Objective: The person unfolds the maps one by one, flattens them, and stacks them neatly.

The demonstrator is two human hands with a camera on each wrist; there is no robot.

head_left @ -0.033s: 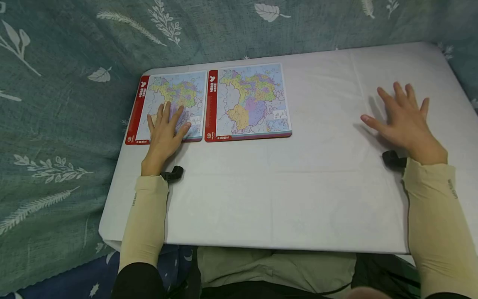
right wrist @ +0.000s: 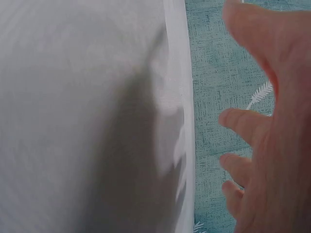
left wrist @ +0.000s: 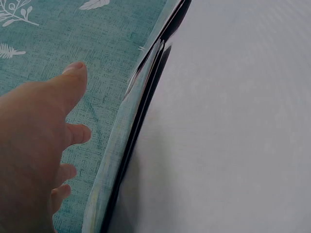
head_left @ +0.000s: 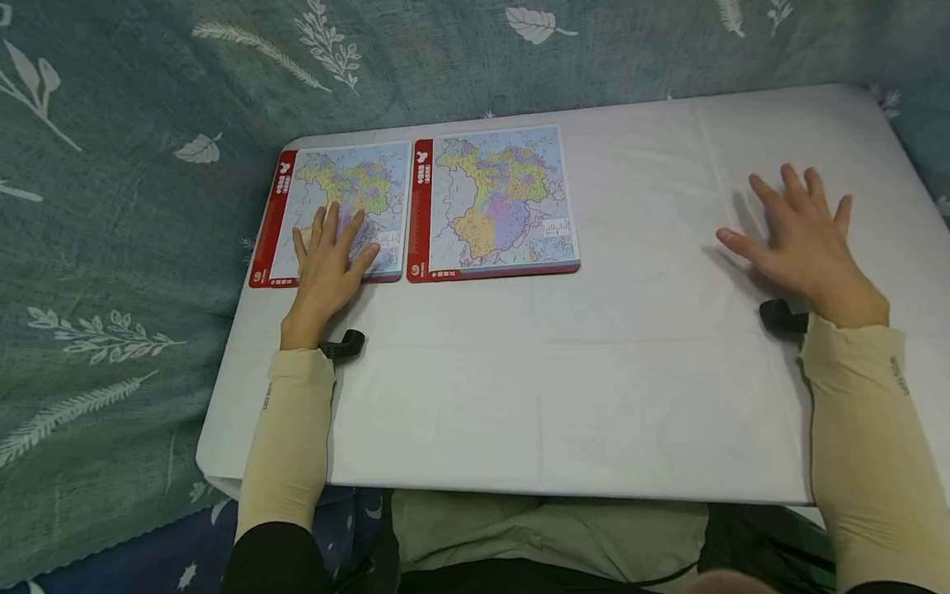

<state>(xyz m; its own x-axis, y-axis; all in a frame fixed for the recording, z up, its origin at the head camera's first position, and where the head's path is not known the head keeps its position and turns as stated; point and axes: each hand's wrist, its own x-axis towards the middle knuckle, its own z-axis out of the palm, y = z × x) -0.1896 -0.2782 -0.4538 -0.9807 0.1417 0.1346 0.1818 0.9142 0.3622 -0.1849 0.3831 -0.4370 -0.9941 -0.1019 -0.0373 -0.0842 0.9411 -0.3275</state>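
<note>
Two flat rectangular map boards with red borders lie side by side toward the back left. My left hand (head_left: 324, 268) is over the lower part of the left map board (head_left: 349, 177), fingers spread and pointing away, hiding part of the printed map. In the left wrist view that board appears nearly edge-on (left wrist: 127, 131), beside the thumb (left wrist: 73, 87). The right map board (head_left: 493, 202) is close beside the first, with no hand on it. Far to the right, my right hand (head_left: 809, 247) is spread over the white cloth and holds nothing; its shadow falls to its left.
A white cloth (head_left: 564, 379) covers the table, with light fold lines. Green leaf-patterned fabric (head_left: 416, 66) hangs along the back and left sides. Each wrist carries a small black camera, one by the left hand (head_left: 345, 345). The person's lap (head_left: 549, 528) is at the front edge.
</note>
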